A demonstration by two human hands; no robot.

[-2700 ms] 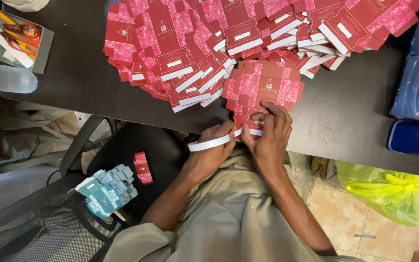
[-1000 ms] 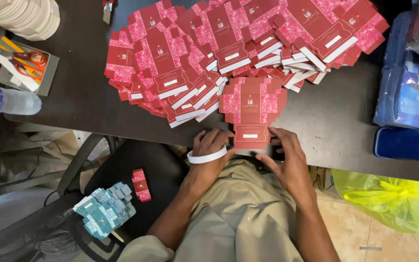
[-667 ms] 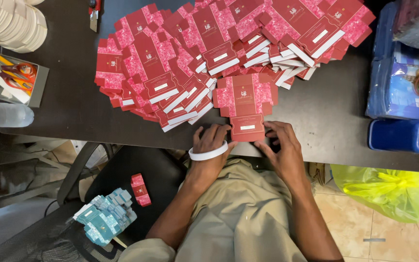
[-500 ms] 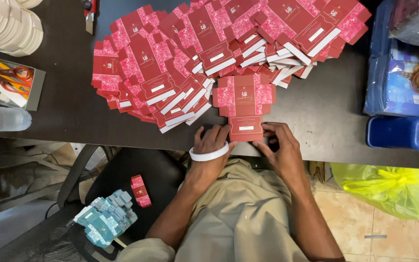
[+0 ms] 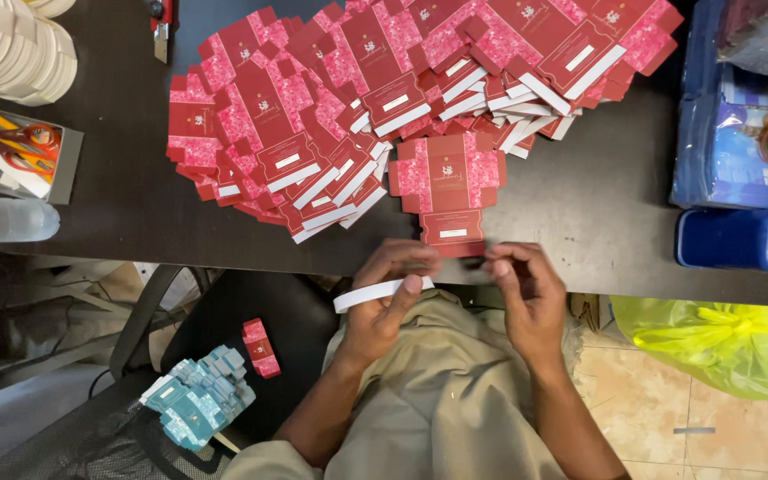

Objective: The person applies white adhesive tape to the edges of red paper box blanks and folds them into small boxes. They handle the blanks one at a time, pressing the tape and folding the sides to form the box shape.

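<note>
- Our left hand [image 5: 384, 302] pinches a white strip [image 5: 375, 292] at the tabletop [image 5: 580, 204] edge.
- Right hand [image 5: 526, 298]: fingers curled together beside the flat carton [image 5: 448, 187].
- Blue bin [image 5: 735, 238] sits right.

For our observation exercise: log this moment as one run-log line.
left hand: pinches white strip | right hand: at table edge, nothing seen held | red flat carton: lies before both hands

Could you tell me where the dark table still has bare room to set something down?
Bare patches of the table: left, between the scissors tray and the red carton pile; right, between the single flat carton and the blue containers. The middle is crowded with cartons, and both hands work at the near edge.
</note>
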